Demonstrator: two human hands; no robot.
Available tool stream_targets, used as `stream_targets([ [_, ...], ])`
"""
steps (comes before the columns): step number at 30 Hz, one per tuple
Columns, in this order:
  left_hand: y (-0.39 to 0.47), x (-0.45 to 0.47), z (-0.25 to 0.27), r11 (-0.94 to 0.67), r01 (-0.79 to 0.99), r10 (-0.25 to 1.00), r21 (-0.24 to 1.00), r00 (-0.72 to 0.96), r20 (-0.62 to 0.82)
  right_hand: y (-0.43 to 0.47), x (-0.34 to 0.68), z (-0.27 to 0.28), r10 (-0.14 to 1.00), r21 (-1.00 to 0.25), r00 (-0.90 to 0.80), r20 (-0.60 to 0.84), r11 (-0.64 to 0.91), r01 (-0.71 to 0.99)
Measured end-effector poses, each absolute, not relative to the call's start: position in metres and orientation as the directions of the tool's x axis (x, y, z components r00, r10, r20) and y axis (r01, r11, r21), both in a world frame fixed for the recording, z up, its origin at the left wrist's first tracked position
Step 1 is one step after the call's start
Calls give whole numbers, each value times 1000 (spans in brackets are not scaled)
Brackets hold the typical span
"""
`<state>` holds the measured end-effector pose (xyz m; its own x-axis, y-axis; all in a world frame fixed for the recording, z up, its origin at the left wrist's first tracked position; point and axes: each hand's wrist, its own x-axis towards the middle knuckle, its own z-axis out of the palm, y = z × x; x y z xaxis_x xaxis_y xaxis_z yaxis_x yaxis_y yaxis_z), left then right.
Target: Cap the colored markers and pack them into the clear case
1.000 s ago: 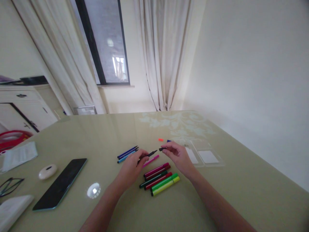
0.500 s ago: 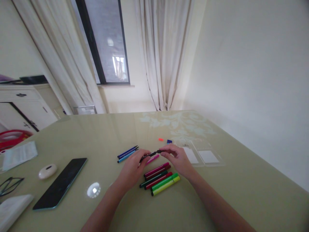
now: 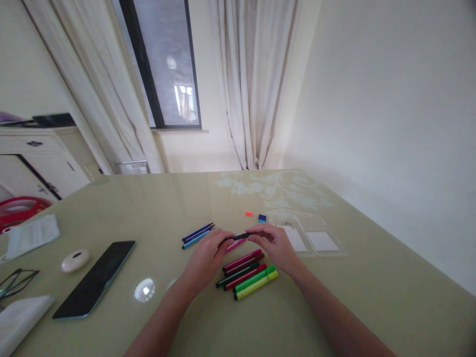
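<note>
A black marker [image 3: 241,236] spans the gap between my two hands, above the table. My left hand [image 3: 207,255] is closed around its left end, and the fingertips of my right hand [image 3: 275,246] pinch its right, capped end. Just below the marker lies a pink marker [image 3: 236,245], partly hidden by my left fingers. Nearer me is a row of capped markers, among them a magenta one [image 3: 241,260], a red one [image 3: 245,277] and a yellow-green one [image 3: 256,286]. Uncapped dark blue markers [image 3: 196,232] and a light blue marker [image 3: 194,240] lie beyond my left hand.
A small orange cap [image 3: 249,214] and blue caps [image 3: 262,217] lie beyond my hands. An open clear plastic case [image 3: 313,246] is at the right. To the left are a phone [image 3: 94,280], a white rounded case [image 3: 75,260], glasses [image 3: 18,283] and a face mask [image 3: 33,238].
The black cap in my right fingers and the marker in my left have come together; the thin tip visible between them before no longer shows. The loose markers have stayed in place.
</note>
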<state>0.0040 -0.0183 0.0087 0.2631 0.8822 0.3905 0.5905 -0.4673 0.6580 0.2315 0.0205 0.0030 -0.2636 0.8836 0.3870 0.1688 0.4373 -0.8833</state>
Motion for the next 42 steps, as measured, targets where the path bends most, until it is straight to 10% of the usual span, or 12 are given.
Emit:
stream_targets([
  [20,-19,16,0,-415,603,910,682,256,328,23,233,0,903,-900,-319,287,368,232],
  [26,-15,12,-8,-318,776,947,545,229,226,42,255,-5,883,-642,-106,458,411,647],
  [33,-18,16,-13,-389,697,914,602,371,161,45,261,-17,905,-185,-234,356,314,931],
  [42,-5,-24,-3,-144,865,961,481,7,277,40,255,-16,876,-126,-283,391,355,926],
])
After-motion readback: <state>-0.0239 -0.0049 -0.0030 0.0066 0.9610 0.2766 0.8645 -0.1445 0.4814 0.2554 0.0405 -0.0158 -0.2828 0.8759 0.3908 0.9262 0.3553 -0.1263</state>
